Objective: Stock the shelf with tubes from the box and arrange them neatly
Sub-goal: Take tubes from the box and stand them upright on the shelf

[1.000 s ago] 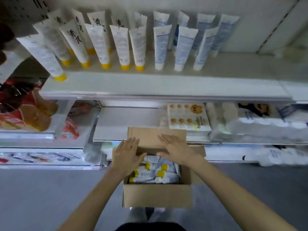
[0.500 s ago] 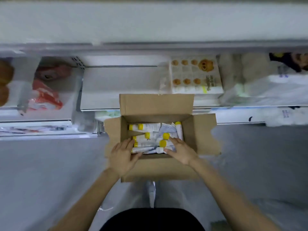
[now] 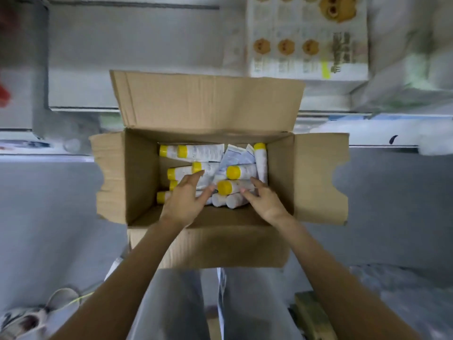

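Closest in, the person's legs (image 3: 176,310) in grey trousers stand at the near wall of the cardboard box (image 3: 208,246), which sits on the grey floor (image 3: 49,204) with all its flaps open. Both arms reach down into it. The left hand (image 3: 182,204) is spread out, its fingers straight and lying flat on the tubes (image 3: 203,153) near the box's left side. The right hand (image 3: 263,202) is spread too – its fingertips touch one yellow-capped tube (image 3: 236,186) near the middle, not wrapped round it. The white tubes lie jumbled on the box's bottom, most with yellow caps pointing left. Past the far flap (image 3: 208,104) is a low shelf (image 3: 137,57) – a blurry pack with orange faces (image 3: 306,45) lies at its right end.
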`<state>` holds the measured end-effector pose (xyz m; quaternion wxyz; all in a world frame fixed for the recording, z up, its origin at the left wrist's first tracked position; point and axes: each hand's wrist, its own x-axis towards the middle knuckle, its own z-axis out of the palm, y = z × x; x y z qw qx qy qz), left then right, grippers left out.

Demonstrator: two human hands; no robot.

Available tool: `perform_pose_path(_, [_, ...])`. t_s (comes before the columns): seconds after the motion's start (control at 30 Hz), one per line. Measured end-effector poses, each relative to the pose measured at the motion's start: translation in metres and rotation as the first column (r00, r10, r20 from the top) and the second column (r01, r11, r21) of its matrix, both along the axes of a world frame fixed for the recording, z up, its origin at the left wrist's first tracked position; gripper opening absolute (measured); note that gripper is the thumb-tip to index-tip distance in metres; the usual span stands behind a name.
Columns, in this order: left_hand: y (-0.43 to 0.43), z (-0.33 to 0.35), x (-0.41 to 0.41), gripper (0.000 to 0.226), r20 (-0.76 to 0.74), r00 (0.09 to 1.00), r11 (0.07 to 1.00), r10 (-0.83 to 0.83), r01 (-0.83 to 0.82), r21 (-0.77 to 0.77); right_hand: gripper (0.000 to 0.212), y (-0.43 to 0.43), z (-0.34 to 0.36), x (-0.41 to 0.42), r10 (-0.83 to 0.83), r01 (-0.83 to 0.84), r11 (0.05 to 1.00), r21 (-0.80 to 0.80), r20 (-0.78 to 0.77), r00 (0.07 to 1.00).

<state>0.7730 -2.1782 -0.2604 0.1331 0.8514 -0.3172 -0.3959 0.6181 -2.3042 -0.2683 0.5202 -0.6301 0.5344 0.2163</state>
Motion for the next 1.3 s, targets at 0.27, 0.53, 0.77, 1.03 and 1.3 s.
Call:
perform_pose_path(0.27, [-0.029,-0.047,-0.02,0.04,-0.232,0.963,0.991,0.134,-0.131,0.029,0.059,-0.009,-0.035,0.0,-0.041,0.042,0.999,-0.01,0.039,0.998])
perform_pose_path(0.53, [-0.036,-0.062,-0.022,0.031,-0.257,0.943,0.978,0.21,-0.203,0.057,0.062,-0.01,-0.047,-0.006,-0.135,0.134,0.99,0.033,0.041,0.99])
perform_pose_path(0.77, [-0.042,-0.065,-0.021,0.031,-0.218,0.957,0.979,0.193,-0.172,0.111,0.06,-0.009,-0.046,-0.004,-0.161,0.16,0.986,0.036,0.029,0.986])
perform_pose_path(1.03, [-0.039,-0.034,-0.011,0.024,-0.155,0.929,0.942,0.335,-0.325,0.086,0.044,-0.007,-0.023,-0.003,-0.247,0.249,0.968,-0.036,0.059,0.967])
perform_pose_path(1.3, [-0.007,0.012,0.016,0.049,-0.353,0.7,0.765,0.621,-0.64,0.077,0.024,0.016,0.016,0.007,-0.62,0.572,0.758,0.313,0.075,0.781])
